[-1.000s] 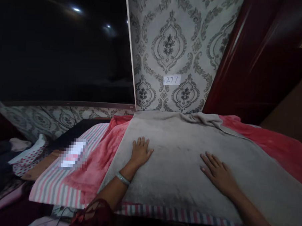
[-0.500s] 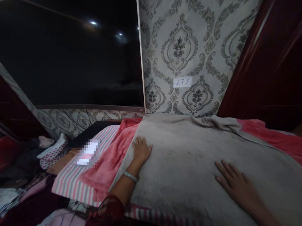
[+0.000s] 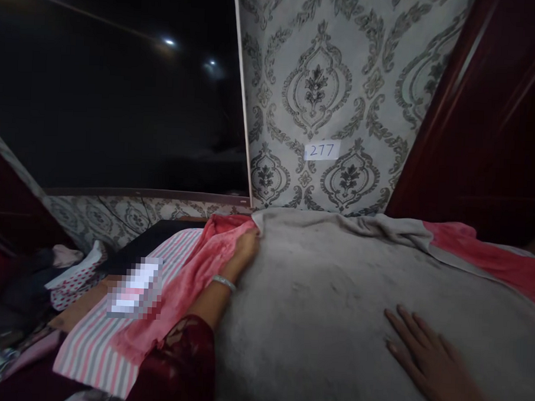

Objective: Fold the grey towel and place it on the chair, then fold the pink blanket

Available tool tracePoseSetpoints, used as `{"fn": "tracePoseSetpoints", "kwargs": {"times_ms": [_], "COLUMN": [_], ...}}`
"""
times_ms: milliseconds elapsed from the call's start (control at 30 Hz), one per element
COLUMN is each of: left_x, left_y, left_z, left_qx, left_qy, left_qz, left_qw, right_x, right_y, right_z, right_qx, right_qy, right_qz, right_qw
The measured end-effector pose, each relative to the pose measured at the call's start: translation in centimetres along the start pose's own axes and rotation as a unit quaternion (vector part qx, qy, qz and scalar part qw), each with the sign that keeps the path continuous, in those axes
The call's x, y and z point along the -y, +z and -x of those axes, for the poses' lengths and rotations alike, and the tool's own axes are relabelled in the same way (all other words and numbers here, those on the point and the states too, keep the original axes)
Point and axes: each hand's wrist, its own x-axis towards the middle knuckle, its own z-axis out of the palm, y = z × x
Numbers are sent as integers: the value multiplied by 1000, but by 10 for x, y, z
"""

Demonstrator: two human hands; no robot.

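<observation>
A grey plush cloth (image 3: 317, 285) is spread over a padded surface, its far edge folded in wrinkles by the wall. My left hand (image 3: 246, 248) is closed on the cloth's left edge close to the far corner, where a bit of it is lifted; the fingertips are partly hidden. Pink plush fabric (image 3: 179, 294) lies along that edge, beside and partly under my left forearm. My right hand (image 3: 424, 352) rests flat on the right part of the grey cloth, fingers spread, holding nothing. More reddish-pink fabric (image 3: 482, 257) shows past the cloth's far right edge.
A striped pink, grey and white cover (image 3: 97, 335) lies at left, with a blurred-out item (image 3: 135, 289) on it. A large black screen (image 3: 121, 99) hangs above. Patterned wallpaper (image 3: 316, 90) carries a paper label (image 3: 321, 150) reading 277. Clothes and a polka-dot item (image 3: 71, 286) are piled far left.
My left hand has gone from lying flat on the cloth to gripping its left edge, farther toward the wall. My right hand stays flat on the cloth. The view has shifted slightly.
</observation>
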Motion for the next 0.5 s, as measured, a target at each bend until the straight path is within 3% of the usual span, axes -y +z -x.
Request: {"fn": "tracePoseSetpoints", "kwargs": {"times_ms": [133,300,400,500], "left_x": [-15,12,28,30], "left_y": [14,-14,-29,-29], "left_z": [-5,-47,-66,-64], "left_qx": [70,-11,2,22], "left_qy": [60,-48,-98,-78], "left_qz": [-8,-78,-110,-126], "left_qw": [996,996,989,989], "right_x": [-6,-11,-14,-18], "right_y": [6,10,11,14], "right_z": [4,8,9,10], "right_qx": [-22,-43,-34,-36], "right_qy": [-15,-45,-52,-56], "right_qz": [4,4,7,3], "right_qw": [1000,998,998,998]}}
